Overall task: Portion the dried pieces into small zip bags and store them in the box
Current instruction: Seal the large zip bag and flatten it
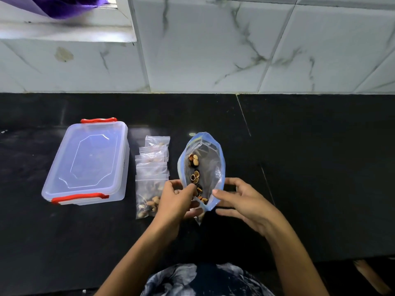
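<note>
A large clear zip bag with a blue rim (210, 150) stands open on the black counter, with dried nuts and shells (195, 167) inside. My left hand (175, 201) pinches the bag's near left rim, its fingertips at the opening. My right hand (241, 201) holds the right rim with thumb and fingers. A row of several small filled zip bags (152, 167) lies overlapping just left of the big bag. A clear plastic box with red latches (89, 161) sits further left, its lid on.
The black counter (310, 167) runs wide to the right and in front of the box. A marble-tiled wall (213, 50) rises behind it, with a window sill and purple cloth (64, 7) at top left.
</note>
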Motion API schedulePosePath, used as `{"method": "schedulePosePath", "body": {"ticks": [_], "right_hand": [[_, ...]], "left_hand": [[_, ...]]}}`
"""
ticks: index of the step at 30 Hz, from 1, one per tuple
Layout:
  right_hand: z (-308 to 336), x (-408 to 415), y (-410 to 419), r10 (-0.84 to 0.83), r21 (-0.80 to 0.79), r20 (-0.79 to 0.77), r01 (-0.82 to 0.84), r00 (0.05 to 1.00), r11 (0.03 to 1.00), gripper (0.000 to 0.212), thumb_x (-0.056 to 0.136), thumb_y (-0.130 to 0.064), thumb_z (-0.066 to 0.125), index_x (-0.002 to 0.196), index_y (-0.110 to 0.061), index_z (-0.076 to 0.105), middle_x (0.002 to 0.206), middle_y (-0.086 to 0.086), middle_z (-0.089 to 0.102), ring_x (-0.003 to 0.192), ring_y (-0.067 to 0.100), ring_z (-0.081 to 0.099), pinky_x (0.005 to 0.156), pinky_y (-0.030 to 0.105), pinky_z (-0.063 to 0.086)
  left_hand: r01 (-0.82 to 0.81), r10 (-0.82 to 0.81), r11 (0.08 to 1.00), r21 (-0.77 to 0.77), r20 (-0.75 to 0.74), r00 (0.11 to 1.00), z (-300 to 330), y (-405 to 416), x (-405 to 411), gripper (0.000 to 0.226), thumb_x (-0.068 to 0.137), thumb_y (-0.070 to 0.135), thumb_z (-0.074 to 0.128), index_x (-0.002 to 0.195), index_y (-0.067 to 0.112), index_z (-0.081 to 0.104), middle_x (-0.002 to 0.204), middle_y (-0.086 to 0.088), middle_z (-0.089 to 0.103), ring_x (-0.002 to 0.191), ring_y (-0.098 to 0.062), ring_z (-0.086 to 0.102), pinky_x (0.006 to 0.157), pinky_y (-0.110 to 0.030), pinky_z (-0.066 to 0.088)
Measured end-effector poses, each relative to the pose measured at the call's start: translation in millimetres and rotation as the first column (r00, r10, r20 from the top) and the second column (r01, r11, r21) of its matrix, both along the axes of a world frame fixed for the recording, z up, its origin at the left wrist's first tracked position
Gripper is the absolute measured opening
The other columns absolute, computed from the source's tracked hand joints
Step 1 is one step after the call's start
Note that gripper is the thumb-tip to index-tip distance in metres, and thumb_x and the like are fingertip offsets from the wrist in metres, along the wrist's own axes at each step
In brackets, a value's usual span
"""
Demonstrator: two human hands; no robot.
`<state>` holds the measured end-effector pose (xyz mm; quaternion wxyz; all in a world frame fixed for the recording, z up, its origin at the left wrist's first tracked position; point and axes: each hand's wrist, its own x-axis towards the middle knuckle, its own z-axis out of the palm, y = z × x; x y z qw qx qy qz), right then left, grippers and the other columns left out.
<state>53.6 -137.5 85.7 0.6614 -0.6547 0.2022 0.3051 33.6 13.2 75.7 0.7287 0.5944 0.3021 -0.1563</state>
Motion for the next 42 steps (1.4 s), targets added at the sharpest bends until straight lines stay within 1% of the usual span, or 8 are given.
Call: {"method": "schedulePosePath", "body": {"ticks": [4,10,17,22,28,33,37,42], "right_hand": [[-1.0,-3.4,-2.3,-0.086,0.101,-0.007,0.086,0.996,0.991,0.051,0.081,0.006,0.065,0.122,-0.016,0.046,0.1,0.015,0.069,0.084,0.02,0.071,0.068,0.028,0.058],[1.3,-2.5,-7.1,-0.227,0.447,-0.106,0.25,0.968,0.859,0.033,0.085,0.006,0.055,0.118,0.004,0.055,0.114,0.025,0.064,0.088,0.025,0.068,0.076,0.032,0.058],[-4.6,-7.8,3.1,-0.197,0.494,-0.149,0.246,0.969,0.834,0.028,0.091,0.001,0.05,0.118,0.006,0.053,0.111,0.027,0.065,0.095,0.03,0.069,0.078,0.035,0.058],[1.5,-6.8,4.1,-0.156,0.374,-0.043,0.161,0.987,0.913,0.029,0.082,0.002,0.061,0.111,-0.002,0.058,0.1,0.018,0.071,0.084,0.023,0.072,0.065,0.028,0.059],[3.4,-4.6,8.8,-0.205,0.046,0.165,0.2,0.965,0.979,0.022,0.08,-0.006,0.07,0.1,-0.012,0.062,0.09,0.009,0.072,0.076,0.018,0.072,0.061,0.026,0.057],[2.6,-6.3,9.1,-0.255,0.229,0.104,0.226,0.961,0.947,0.017,0.089,-0.007,0.059,0.106,-0.009,0.055,0.093,0.013,0.072,0.081,0.026,0.072,0.066,0.032,0.06],[2.2,-8.3,-0.6,-0.229,0.436,0.009,0.202,0.973,0.877,0.039,0.077,-0.002,0.064,0.114,-0.008,0.053,0.098,0.018,0.071,0.089,0.03,0.07,0.068,0.033,0.06],[0.3,-8.3,-1.0,-0.259,0.352,0.025,0.234,0.966,0.906,0.036,0.075,0.006,0.066,0.108,-0.006,0.059,0.09,0.014,0.07,0.072,0.021,0.069,0.06,0.027,0.059]], "left_hand": [[-0.016,0.017,0.998,-0.064,0.027,0.999,-0.2,-1.5,-5.3,0.023,0.091,0.006,0.053,0.113,0.012,0.048,0.105,-0.018,0.06,0.08,-0.021,0.065,0.062,-0.033,0.059],[-0.018,0.043,0.94,-0.341,0.068,0.997,3.8,3.2,-11.2,0.009,0.086,0.001,0.06,0.092,0.008,0.062,0.081,-0.01,0.071,0.077,-0.02,0.066,0.075,-0.029,0.058],[-0.009,-0.04,0.985,0.172,0.278,0.96,-4.2,-0.5,-14.2,0.016,0.085,0.023,0.068,0.083,0.007,0.064,0.067,-0.004,0.067,0.06,-0.015,0.065,0.058,-0.028,0.053],[0.033,-0.128,0.939,0.344,0.258,0.957,-1.5,-1.7,-11.5,0.019,0.09,0.012,0.058,0.073,0.007,0.053,0.054,-0.001,0.055,0.055,-0.019,0.058,0.055,-0.031,0.05],[0.037,-0.021,0.994,-0.103,0.151,0.988,1.7,-8.3,-15.3,0.016,0.095,0.01,0.049,0.08,0.009,0.053,0.068,-0.003,0.065,0.063,-0.013,0.065,0.063,-0.026,0.053],[0.009,0.048,0.958,-0.286,0.193,0.98,1.3,-6.5,-16.3,0.012,0.085,0.019,0.061,0.083,0.007,0.063,0.082,-0.01,0.071,0.075,-0.016,0.068,0.065,-0.023,0.057],[-0.013,0.078,0.937,-0.35,0.172,0.982,3.9,-2.0,-18.1,0.013,0.07,0.014,0.066,0.079,0.005,0.06,0.073,-0.011,0.069,0.066,-0.015,0.069,0.064,-0.025,0.059],[-0.16,0.184,0.858,-0.488,0.0,0.983,0.4,-5.7,-16.7,0.044,0.063,0.002,0.071,0.102,0.002,0.051,0.067,-0.011,0.069,0.056,-0.015,0.068,0.061,-0.029,0.06]]}}
